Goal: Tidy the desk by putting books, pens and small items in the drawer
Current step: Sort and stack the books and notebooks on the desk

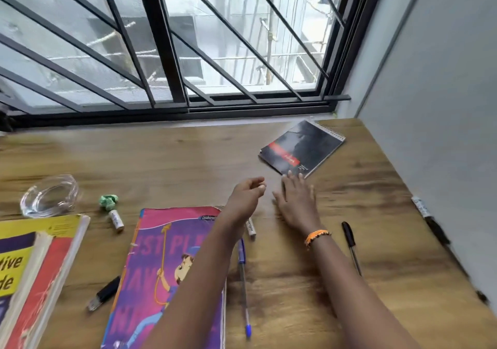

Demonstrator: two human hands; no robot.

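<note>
A black spiral notebook (304,145) with a red band lies at the far right of the wooden desk (161,157). My right hand (294,200) stretches flat over the desk, fingertips at the notebook's near corner. My left hand (247,194) hovers beside it with loosely curled fingers, holding nothing. Under my left arm lies a pink and purple book (161,268). A blue pen (243,281) and a white battery (251,226) lie just right of the book. A black pen (351,244) lies right of my right wrist. No drawer is in view.
At the left lie a yellow and red book stack (35,268), a glass ashtray (49,195), a green crumpled scrap (109,201), a second battery (116,219) and a black USB stick (105,292). A marker (427,214) lies along the right wall. A barred window backs the desk.
</note>
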